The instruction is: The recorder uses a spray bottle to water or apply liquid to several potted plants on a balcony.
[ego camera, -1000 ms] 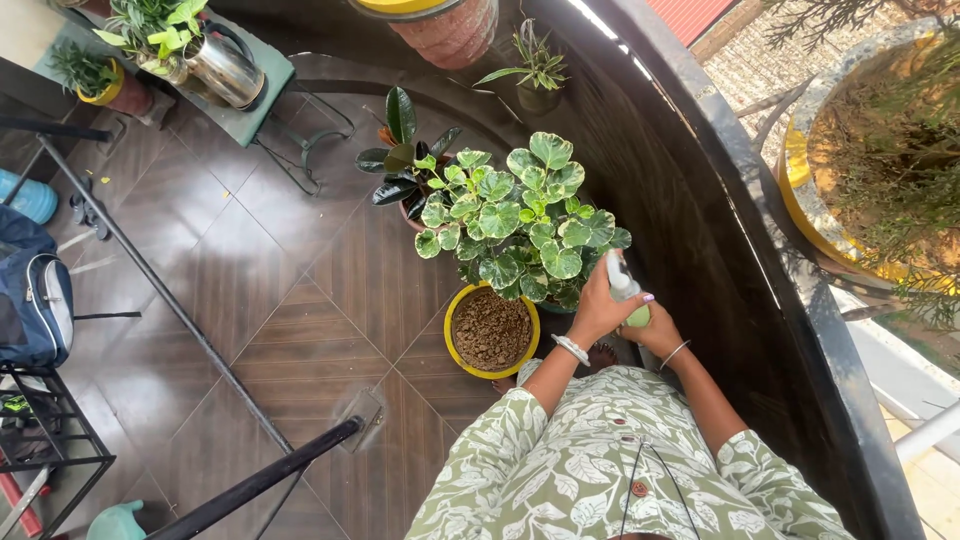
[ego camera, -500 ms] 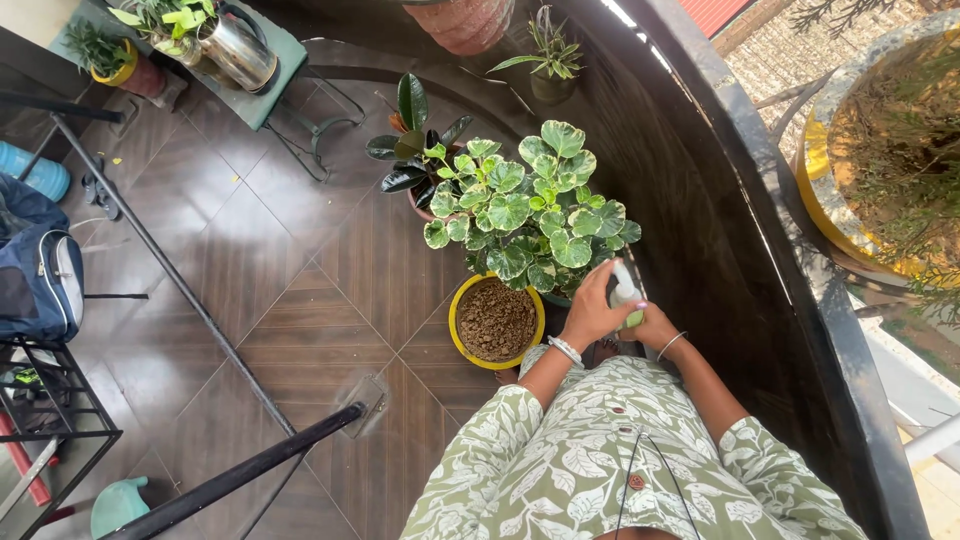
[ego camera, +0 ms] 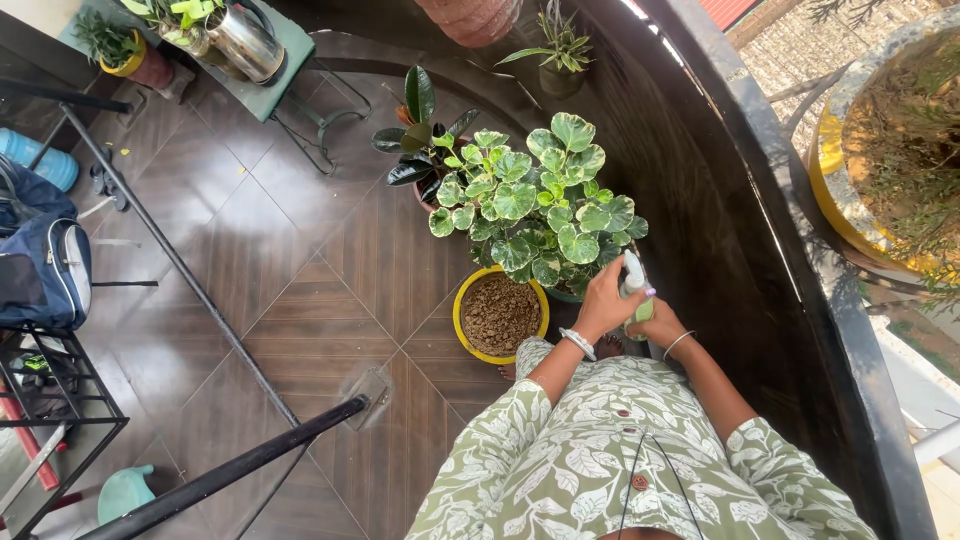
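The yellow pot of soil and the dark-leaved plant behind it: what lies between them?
In the head view, the variegated plant's leaves spread between the yellow pot and the dark-leaved plant, with brown floor tile beside them.

This is a home balcony kept as a small garden. A curved dark parapet wall (ego camera: 720, 200) bounds a brown tiled floor (ego camera: 300, 260) crowded with potted plants (ego camera: 535, 205), beside a yellow pot of soil (ego camera: 499, 315). A steel kettle (ego camera: 245, 42) sits on a green surface (ego camera: 285, 60), and a backpack (ego camera: 45, 275) rests by a metal rack (ego camera: 60, 420).
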